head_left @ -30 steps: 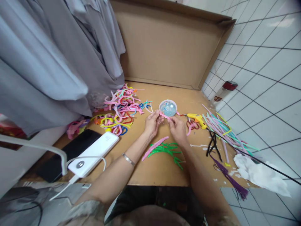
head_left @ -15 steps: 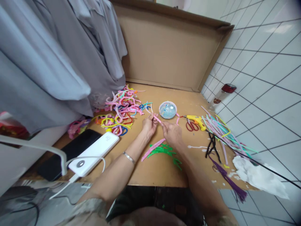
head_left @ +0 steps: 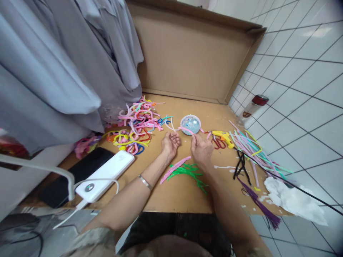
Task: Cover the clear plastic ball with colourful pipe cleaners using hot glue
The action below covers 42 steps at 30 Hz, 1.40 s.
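Observation:
My right hand [head_left: 200, 148] pinches one end of a short pink pipe cleaner [head_left: 187, 130] that points left towards a small round dish [head_left: 190, 124] of blue and white bits. My left hand [head_left: 169, 141] rests beside it on the cardboard surface [head_left: 174, 192], palm up with fingers loosely curled and nothing in them. Just in front of both hands lie a longer pink pipe cleaner [head_left: 175, 168] and a bunch of green ones [head_left: 190, 172].
A heap of bent coloured pipe cleaners [head_left: 136, 123] lies at the left, a yellow glue gun [head_left: 223, 137] and red scissors [head_left: 217, 142] at the right, then straight coloured stems [head_left: 253, 151]. A white power bank [head_left: 105, 175], a black phone [head_left: 72, 176], white tissue [head_left: 293, 200] and a red-capped bottle [head_left: 252, 106] lie around.
My left hand has let go of the pink pipe cleaner and dropped to the surface with its palm up. My right hand still holds it and has moved slightly right.

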Tool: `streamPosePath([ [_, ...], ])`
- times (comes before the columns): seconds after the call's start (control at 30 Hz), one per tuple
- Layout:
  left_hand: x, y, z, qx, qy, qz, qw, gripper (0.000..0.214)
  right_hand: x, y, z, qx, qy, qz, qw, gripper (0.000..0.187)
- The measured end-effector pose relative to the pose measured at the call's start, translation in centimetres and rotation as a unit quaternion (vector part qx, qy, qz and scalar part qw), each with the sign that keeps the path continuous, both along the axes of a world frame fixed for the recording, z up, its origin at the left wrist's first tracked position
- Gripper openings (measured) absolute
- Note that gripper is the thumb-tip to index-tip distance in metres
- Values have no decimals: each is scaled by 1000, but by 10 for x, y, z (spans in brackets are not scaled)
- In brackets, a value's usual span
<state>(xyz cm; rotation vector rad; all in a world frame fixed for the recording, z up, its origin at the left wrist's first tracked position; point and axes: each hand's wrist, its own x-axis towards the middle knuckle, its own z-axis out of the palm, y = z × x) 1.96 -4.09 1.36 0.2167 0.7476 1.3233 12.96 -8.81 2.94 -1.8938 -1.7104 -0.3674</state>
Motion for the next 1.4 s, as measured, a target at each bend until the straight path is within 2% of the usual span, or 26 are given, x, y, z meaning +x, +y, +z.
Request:
streamPosePath([
  [0.07,4,-6,1,81,37,-75,993,21,1,1,-3,9,-11,14,1000,37],
  [0.13,9,-12,3,140,65,-110,982,21,1,2,-6,12,-32,33,999,36],
  [0.23,11,-16,4,174,95,-97,975,22,2,3,-9,6,-67,48,997,35],
  [0.7,6,-10,-2,204,137,-71,967,18,-2,0,-2,1,-138,70,988,39],
  [0.83,6,-8,-5,229,188,-51,954,16,-3,-2,-2,0,-144,75,987,40],
  [0.93,4,-5,-8,253,286,-22,924,12,-5,-1,-5,5,-150,82,985,34],
  [1.07,1,-2,-13,300,434,11,849,10,-5,2,-10,12,-153,83,985,26],
  [1.2,1,-1,-15,337,514,36,788,17,-5,3,-11,-4,-133,70,989,23],
  [1.3,1,0,-16,348,540,55,765,19,-8,1,-9,-22,-114,55,992,24],
  [1.4,1,0,-18,333,546,67,766,20,-13,-1,-5,-29,-101,55,993,28],
])
